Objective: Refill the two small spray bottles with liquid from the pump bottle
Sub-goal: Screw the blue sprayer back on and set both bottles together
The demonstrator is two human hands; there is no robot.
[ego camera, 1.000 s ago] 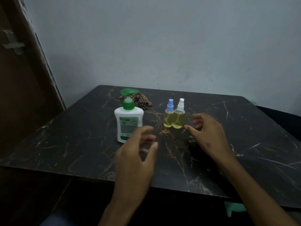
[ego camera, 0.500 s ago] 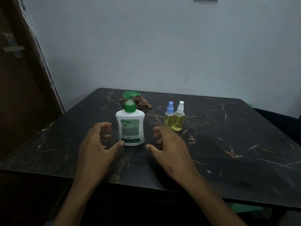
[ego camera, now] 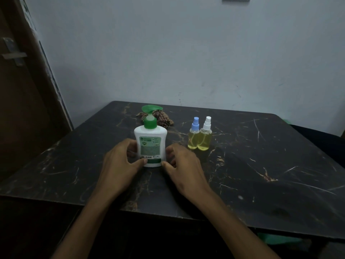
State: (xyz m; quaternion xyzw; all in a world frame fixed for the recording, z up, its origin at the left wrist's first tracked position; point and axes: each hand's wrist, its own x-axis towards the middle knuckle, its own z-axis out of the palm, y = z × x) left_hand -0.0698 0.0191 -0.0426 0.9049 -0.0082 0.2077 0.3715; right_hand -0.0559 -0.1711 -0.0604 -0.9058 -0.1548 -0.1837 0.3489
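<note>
Left hand grips pump bottle, mid table.

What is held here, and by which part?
The left hand grips the pump bottle by its lower body, thumb on the front. The right hand is beside its base; contact cannot be told.

Wide bare room on the table toward the right edge and along the near edge; more toward the left edge. Blocked mid-table by pump bottle, hemmed by left hand and right hand. Cloth just behind, near the far edge. Narrow gap before the side-by-side spray bottles.
</note>
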